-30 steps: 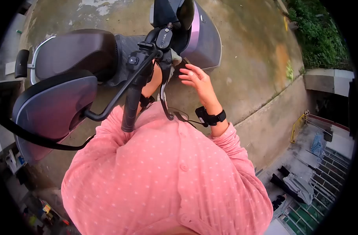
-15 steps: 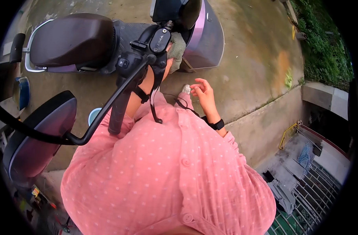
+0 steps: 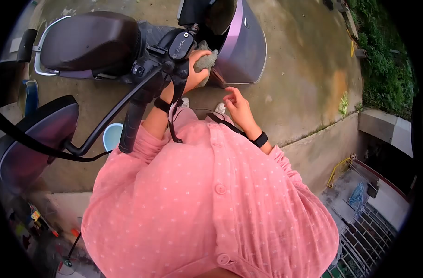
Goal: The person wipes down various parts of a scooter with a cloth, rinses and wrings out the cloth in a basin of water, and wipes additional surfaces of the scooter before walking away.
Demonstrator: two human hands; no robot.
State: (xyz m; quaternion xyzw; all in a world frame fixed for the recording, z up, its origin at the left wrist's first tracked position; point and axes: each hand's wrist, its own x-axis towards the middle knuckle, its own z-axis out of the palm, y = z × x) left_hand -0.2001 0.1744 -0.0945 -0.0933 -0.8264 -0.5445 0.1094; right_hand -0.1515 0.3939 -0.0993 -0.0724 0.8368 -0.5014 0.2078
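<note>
Fingers of the left hand [image 3: 193,77] clamp a crumpled grey-green cloth [image 3: 207,60]; the right hand [image 3: 240,108] curls loosely, fingers apart. Wiping seems underway, the next stroke calling for firm grip.

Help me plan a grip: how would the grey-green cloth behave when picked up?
The cloth is probably floppy, since it bunches in folds in the left hand. It likely won't roll, given its crumpled, uneven shape. Dampness, hence weight, is unclear.

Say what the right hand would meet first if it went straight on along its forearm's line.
Probably the lower edge of the scooter's front panel, ahead of the right hand; the cloth in the left hand lies just left of that line. Depth is unclear.
</note>
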